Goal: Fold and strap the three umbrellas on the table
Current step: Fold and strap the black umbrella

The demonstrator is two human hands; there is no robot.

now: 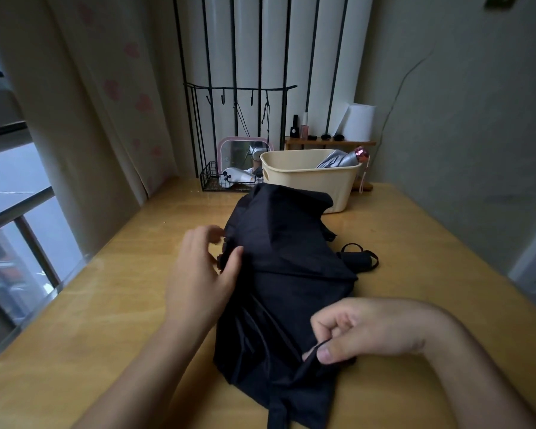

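A pale wooden counter (106,305) runs away from me, with a window (13,196) along its left side and a cream curtain (106,103) printed with pink flowers hanging beside it. At the far end, against black vertical bars, stand a black wire basket (209,181) holding a white hair dryer (239,178), a pink-framed mirror (240,148), and a cream plastic tub (310,184). A folded silver umbrella (341,161) with a pink knob leans out of the tub's right end. Behind it a low wooden shelf (328,143) carries small bottles and a white paper roll (358,122).

A black umbrella (285,258) lies in the middle of the counter, its canopy loose and crumpled, stretching from the near edge up to the tub. A black strap loop (358,258) shows at its right side.

My left hand (198,270) is at the canopy's left edge, fingers spread and blurred, thumb resting on the fabric; its grip is loose, closed on nothing. My right hand (365,329) lies nearer, fingers curled, its grip pinching a fold of the black fabric between thumb and fingers.
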